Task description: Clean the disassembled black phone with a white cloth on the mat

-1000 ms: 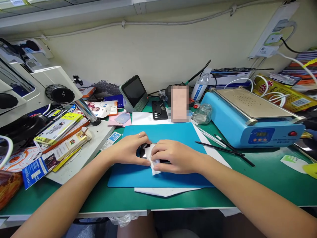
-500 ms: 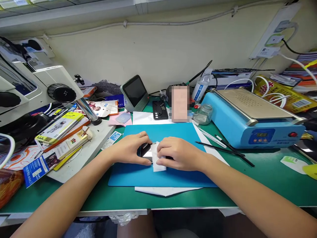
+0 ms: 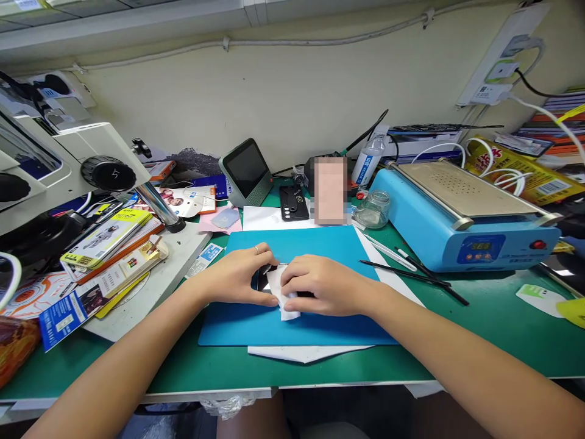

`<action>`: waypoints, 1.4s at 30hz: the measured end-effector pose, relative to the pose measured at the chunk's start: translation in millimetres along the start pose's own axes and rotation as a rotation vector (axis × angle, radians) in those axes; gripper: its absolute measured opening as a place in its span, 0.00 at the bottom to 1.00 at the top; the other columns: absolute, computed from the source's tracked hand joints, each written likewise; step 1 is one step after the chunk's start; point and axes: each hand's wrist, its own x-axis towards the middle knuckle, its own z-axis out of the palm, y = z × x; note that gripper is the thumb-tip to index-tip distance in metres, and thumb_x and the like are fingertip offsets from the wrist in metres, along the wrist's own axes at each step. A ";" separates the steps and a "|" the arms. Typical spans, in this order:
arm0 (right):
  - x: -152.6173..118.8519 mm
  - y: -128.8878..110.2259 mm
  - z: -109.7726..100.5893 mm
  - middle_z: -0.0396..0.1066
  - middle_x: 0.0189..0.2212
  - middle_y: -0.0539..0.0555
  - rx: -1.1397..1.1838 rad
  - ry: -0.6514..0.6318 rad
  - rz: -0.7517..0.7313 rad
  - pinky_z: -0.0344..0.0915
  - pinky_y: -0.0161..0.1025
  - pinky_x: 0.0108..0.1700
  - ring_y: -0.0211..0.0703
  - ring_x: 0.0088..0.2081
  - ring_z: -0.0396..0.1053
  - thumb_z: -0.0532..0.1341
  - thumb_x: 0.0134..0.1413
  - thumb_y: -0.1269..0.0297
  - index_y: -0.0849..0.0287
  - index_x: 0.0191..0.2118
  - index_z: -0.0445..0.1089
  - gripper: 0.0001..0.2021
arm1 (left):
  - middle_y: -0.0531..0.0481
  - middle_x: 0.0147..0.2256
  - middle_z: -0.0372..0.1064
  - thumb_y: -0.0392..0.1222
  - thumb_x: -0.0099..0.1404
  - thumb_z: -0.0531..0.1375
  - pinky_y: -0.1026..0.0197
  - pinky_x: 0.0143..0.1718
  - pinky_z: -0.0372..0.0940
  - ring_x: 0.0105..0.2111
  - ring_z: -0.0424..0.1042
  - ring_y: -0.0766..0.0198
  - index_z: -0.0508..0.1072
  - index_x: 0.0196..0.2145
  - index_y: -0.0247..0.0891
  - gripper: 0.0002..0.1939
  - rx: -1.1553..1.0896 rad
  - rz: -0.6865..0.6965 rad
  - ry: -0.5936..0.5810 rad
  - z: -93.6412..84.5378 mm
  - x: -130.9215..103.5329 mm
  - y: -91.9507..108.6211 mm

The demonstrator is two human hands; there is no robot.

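Note:
On the blue mat (image 3: 320, 332) lies a phone (image 3: 264, 280) with a dark, shiny face, mostly covered by my hands. My left hand (image 3: 240, 273), with a ring on one finger, grips the phone by its edges between thumb and fingers. A folded white wipe (image 3: 289, 311) is pressed onto the phone by my right hand (image 3: 326, 283), whose fingers are curled over it. The phone's right part is hidden under that hand and the wipe.
A blue heating plate machine (image 3: 420, 225) stands on the right, near black sticks (image 3: 411, 274) and a glass jar (image 3: 373, 210). Behind the mat are a black phone case (image 3: 294, 203) and a smart display (image 3: 249, 174). A microscope stand (image 3: 158, 204) and stacked packages (image 3: 109, 238) occupy the left.
My right hand has slid slightly left with the wipe, which now covers more of the phone and tilts. My left hand keeps its hold on the phone.

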 end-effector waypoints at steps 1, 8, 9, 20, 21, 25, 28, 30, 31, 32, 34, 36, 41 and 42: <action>-0.3 0.4 -0.2 0.78 0.39 0.55 -0.001 0.017 0.012 0.65 0.42 0.45 0.44 0.41 0.72 0.63 0.65 0.60 0.60 0.37 0.78 0.10 | 0.51 0.43 0.65 0.62 0.59 0.66 0.61 0.35 0.61 0.37 0.70 0.60 0.69 0.51 0.41 0.30 0.000 -0.002 0.000 0.1 -0.1 -0.1; 1.3 -1.5 1.9 0.77 0.41 0.56 0.005 -0.001 -0.024 0.65 0.42 0.44 0.44 0.41 0.72 0.63 0.65 0.59 0.60 0.39 0.78 0.10 | 0.50 0.43 0.64 0.62 0.60 0.65 0.60 0.35 0.61 0.37 0.70 0.59 0.69 0.51 0.41 0.29 0.013 0.007 0.007 1.1 0.2 -0.2; 1.2 -1.2 1.5 0.78 0.41 0.56 0.011 -0.003 -0.026 0.65 0.42 0.45 0.44 0.42 0.72 0.63 0.66 0.59 0.60 0.39 0.78 0.10 | 0.50 0.43 0.64 0.62 0.59 0.65 0.60 0.35 0.61 0.37 0.70 0.60 0.69 0.51 0.41 0.30 0.013 0.005 0.006 1.0 0.2 0.0; -0.2 0.8 -1.0 0.77 0.39 0.55 0.011 0.008 -0.013 0.64 0.40 0.43 0.43 0.40 0.71 0.63 0.66 0.60 0.61 0.36 0.78 0.11 | 0.50 0.43 0.64 0.62 0.59 0.66 0.60 0.36 0.61 0.37 0.70 0.59 0.68 0.51 0.42 0.29 0.000 0.000 0.006 1.2 0.1 -1.6; -1.3 2.2 -2.1 0.77 0.37 0.55 0.005 0.014 0.007 0.64 0.40 0.42 0.43 0.39 0.71 0.63 0.66 0.61 0.60 0.35 0.78 0.11 | 0.50 0.43 0.64 0.62 0.59 0.66 0.60 0.36 0.61 0.37 0.70 0.59 0.68 0.51 0.42 0.29 -0.002 0.001 0.004 1.1 0.1 -1.8; -3.4 4.9 -3.5 0.77 0.35 0.56 -0.023 0.030 0.039 0.64 0.41 0.41 0.43 0.38 0.71 0.62 0.66 0.60 0.60 0.34 0.78 0.12 | 0.50 0.43 0.65 0.64 0.59 0.65 0.60 0.35 0.61 0.37 0.70 0.60 0.69 0.50 0.42 0.30 -0.008 0.011 0.005 1.2 0.2 -2.6; 0.5 1.4 -0.1 0.77 0.42 0.57 0.008 -0.007 -0.024 0.65 0.41 0.44 0.44 0.41 0.71 0.63 0.65 0.59 0.59 0.39 0.78 0.10 | 0.50 0.43 0.64 0.63 0.60 0.65 0.60 0.36 0.61 0.37 0.70 0.60 0.69 0.51 0.42 0.29 -0.008 0.020 0.015 1.7 0.6 -2.7; 2.6 -0.3 1.3 0.77 0.42 0.56 0.026 -0.014 -0.019 0.65 0.41 0.45 0.44 0.42 0.71 0.62 0.66 0.59 0.59 0.39 0.78 0.10 | 0.50 0.43 0.65 0.63 0.60 0.65 0.60 0.36 0.61 0.37 0.70 0.59 0.69 0.51 0.42 0.30 -0.008 0.018 0.014 1.9 0.7 -2.7; 3.1 -0.6 1.3 0.77 0.40 0.56 0.031 -0.002 0.003 0.65 0.41 0.45 0.43 0.41 0.71 0.62 0.66 0.60 0.59 0.38 0.78 0.10 | 0.50 0.43 0.65 0.63 0.59 0.65 0.60 0.36 0.61 0.37 0.70 0.59 0.69 0.51 0.42 0.30 -0.008 0.016 0.013 1.8 0.7 -2.7; 3.3 -0.8 1.0 0.77 0.38 0.55 0.031 0.016 0.028 0.65 0.41 0.45 0.43 0.41 0.71 0.62 0.66 0.60 0.60 0.36 0.77 0.11 | 0.50 0.44 0.65 0.64 0.59 0.65 0.60 0.36 0.61 0.37 0.70 0.59 0.69 0.51 0.42 0.31 -0.006 0.016 0.011 1.8 0.7 -2.8; 3.8 -1.4 0.1 0.76 0.35 0.55 0.031 0.036 0.049 0.64 0.41 0.44 0.43 0.39 0.71 0.62 0.66 0.60 0.60 0.35 0.77 0.11 | 0.49 0.44 0.65 0.64 0.59 0.66 0.60 0.35 0.60 0.37 0.70 0.59 0.68 0.51 0.42 0.31 -0.004 0.023 0.014 1.6 0.5 -3.1; 5.0 -2.8 -0.5 0.77 0.38 0.55 0.042 0.011 0.011 0.64 0.41 0.45 0.43 0.41 0.71 0.64 0.64 0.58 0.60 0.37 0.77 0.11 | 0.49 0.43 0.65 0.66 0.58 0.65 0.61 0.35 0.60 0.37 0.69 0.59 0.69 0.51 0.42 0.32 -0.008 0.033 0.019 1.5 0.2 -3.5; 4.4 -3.2 -2.8 0.75 0.45 0.58 -0.006 -0.022 0.020 0.63 0.45 0.49 0.47 0.45 0.69 0.66 0.62 0.55 0.59 0.42 0.76 0.12 | 0.50 0.42 0.64 0.71 0.56 0.64 0.61 0.33 0.58 0.34 0.67 0.61 0.69 0.46 0.42 0.33 -0.006 0.027 0.013 1.7 0.1 -4.1; 3.5 -2.9 -3.1 0.76 0.42 0.58 -0.019 -0.004 0.051 0.63 0.46 0.48 0.47 0.43 0.69 0.65 0.62 0.54 0.60 0.41 0.76 0.12 | 0.49 0.42 0.64 0.71 0.56 0.64 0.61 0.34 0.59 0.35 0.67 0.61 0.69 0.47 0.42 0.34 -0.007 0.027 0.010 1.6 0.2 -4.0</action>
